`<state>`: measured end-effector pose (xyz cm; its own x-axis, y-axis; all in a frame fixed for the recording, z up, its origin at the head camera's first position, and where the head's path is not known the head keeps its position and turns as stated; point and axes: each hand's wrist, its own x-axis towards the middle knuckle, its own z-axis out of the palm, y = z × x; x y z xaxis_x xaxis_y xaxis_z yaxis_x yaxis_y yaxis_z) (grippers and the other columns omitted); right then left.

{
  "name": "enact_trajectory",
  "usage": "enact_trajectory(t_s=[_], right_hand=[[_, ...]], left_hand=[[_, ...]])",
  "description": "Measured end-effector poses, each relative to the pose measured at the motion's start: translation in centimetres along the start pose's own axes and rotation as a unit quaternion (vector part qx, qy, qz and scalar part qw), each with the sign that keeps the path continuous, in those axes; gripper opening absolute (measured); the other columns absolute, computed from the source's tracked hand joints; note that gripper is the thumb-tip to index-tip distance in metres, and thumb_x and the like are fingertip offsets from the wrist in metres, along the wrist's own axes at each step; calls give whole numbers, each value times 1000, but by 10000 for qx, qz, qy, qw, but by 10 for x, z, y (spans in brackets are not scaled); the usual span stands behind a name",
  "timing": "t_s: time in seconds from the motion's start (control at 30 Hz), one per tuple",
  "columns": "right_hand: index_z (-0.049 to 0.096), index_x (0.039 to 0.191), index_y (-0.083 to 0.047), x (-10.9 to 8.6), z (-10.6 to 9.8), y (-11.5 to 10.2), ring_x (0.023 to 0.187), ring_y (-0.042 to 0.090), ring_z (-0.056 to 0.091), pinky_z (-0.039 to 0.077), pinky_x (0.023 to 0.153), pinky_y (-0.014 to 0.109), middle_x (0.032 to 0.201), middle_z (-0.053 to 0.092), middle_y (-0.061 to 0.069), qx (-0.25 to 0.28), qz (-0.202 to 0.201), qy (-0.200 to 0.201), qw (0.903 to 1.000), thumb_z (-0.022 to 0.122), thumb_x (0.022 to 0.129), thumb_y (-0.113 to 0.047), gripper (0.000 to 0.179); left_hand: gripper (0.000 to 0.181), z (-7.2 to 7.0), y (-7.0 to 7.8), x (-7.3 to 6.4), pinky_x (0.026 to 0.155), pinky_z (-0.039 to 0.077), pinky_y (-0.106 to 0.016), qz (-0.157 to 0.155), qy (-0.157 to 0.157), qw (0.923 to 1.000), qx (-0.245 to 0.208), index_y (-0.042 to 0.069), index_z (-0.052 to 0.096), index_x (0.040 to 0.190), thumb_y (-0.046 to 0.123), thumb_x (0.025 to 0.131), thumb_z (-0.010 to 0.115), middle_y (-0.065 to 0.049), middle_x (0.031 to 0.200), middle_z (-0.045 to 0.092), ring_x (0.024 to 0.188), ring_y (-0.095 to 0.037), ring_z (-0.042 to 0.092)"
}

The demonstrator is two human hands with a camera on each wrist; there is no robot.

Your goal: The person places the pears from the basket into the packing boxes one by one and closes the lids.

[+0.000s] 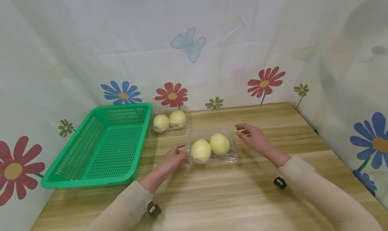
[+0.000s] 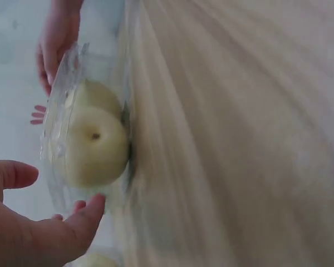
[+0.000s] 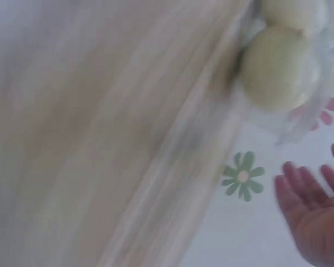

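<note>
A clear plastic clamshell box [image 1: 231, 153] holding two pale yellow-green round fruits [image 1: 219, 144] sits on the table between the two hands. The left hand [image 1: 173, 162] is beside the box's left end, fingers loosely bent. In the left wrist view its thumb and fingers [image 2: 89, 219] are spread near the box, and whether they touch it cannot be told. Off the box's right end, the right hand [image 1: 253, 136] hovers with relaxed fingers and holds nothing. The right wrist view, blurred, shows that hand [image 3: 317, 217] apart from the box.
A green plastic basket [image 1: 140, 150] with slotted sides stands on the left of the wooden table [image 1: 218, 197]. Against the back wall, next to the basket, is a second clear box [image 1: 165, 110] with two similar fruits. Flower-printed cloth [image 1: 218, 76] hangs around the table.
</note>
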<state>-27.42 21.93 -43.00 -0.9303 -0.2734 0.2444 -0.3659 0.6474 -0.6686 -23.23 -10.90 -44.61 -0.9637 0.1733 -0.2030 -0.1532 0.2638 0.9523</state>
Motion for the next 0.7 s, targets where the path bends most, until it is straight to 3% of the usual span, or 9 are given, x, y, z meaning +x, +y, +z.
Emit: enact_trajectory(t_s=[0.13, 0.23, 0.33, 0.37, 0.43, 0.5, 0.53, 0.6, 0.7], right_hand=[[47, 143, 12, -15, -4, -2, 123, 46, 62, 59, 100, 50, 140, 57, 34, 1086, 1013, -617, 9870, 56, 107, -22, 51], [39, 146, 15, -28, -1, -2, 125, 43, 62, 58, 103, 46, 145, 51, 36, 2043, 1633, -1142, 9584, 54, 107, -27, 59], [38, 144, 18, -39, 5, -1, 113, 29, 70, 61, 98, 37, 134, 59, 31, 2785, 2014, -1493, 9271, 53, 108, -28, 60], [39, 142, 18, -42, 8, 0, 107, 23, 71, 62, 96, 34, 128, 64, 27, 3032, 2126, -1578, 9154, 53, 108, -28, 59], [45, 136, 16, -45, 12, 0, 97, 14, 72, 62, 91, 28, 114, 70, 16, 3384, 2252, -1747, 8968, 54, 107, -27, 53], [54, 127, 11, -47, 16, 2, 90, 10, 71, 62, 87, 24, 103, 72, 6, 3677, 2313, -1887, 8807, 55, 107, -25, 41], [57, 122, 8, -48, 18, 3, 88, 9, 71, 62, 86, 23, 100, 72, 3, 3791, 2302, -1960, 8746, 55, 106, -23, 35], [62, 114, 1, -49, 20, 5, 87, 9, 72, 62, 86, 23, 97, 73, 1, 3980, 2252, -2079, 8647, 53, 107, -19, 23], [63, 110, -4, -49, 21, 9, 88, 8, 72, 62, 86, 22, 96, 74, 0, 4205, 2207, -2168, 8529, 49, 107, -13, 16]], left_hand=[[54, -4, 7, 10, 110, 50, -54, 835, 480, 9901, 1022, -3, 44, 150, 9, 97, 51, -29, 142, 55, 133, -44, 54], [48, -5, 11, 18, 116, 45, -57, 1169, 673, 9802, 1450, -2, 51, 146, 8, 99, 49, -28, 149, 51, 141, -46, 47], [45, -6, 12, 23, 113, 48, -56, 1188, 760, 9749, 1724, 1, 55, 145, 11, 101, 49, -25, 153, 50, 140, -44, 49], [44, -6, 12, 24, 109, 51, -52, 1171, 775, 9737, 1794, 3, 56, 144, 12, 102, 49, -24, 153, 51, 135, -41, 54], [44, -6, 12, 26, 88, 57, -42, 1150, 741, 9733, 1844, 3, 57, 144, 14, 102, 49, -24, 152, 52, 103, -32, 67], [43, -6, 13, 27, 64, 52, -30, 1121, 679, 9740, 1850, 3, 57, 144, 15, 103, 49, -25, 150, 54, 68, -18, 60], [44, -6, 13, 27, 56, 44, -25, 1102, 627, 9748, 1833, 3, 57, 144, 15, 103, 48, -25, 149, 55, 56, -12, 48], [44, -6, 13, 28, 46, 30, -20, 1085, 516, 9768, 1775, 2, 56, 145, 15, 103, 47, -27, 147, 56, 45, -7, 26], [43, -6, 14, 29, 42, 26, -18, 1082, 449, 9769, 1790, 2, 56, 144, 15, 104, 46, -26, 143, 59, 44, -5, 23]])
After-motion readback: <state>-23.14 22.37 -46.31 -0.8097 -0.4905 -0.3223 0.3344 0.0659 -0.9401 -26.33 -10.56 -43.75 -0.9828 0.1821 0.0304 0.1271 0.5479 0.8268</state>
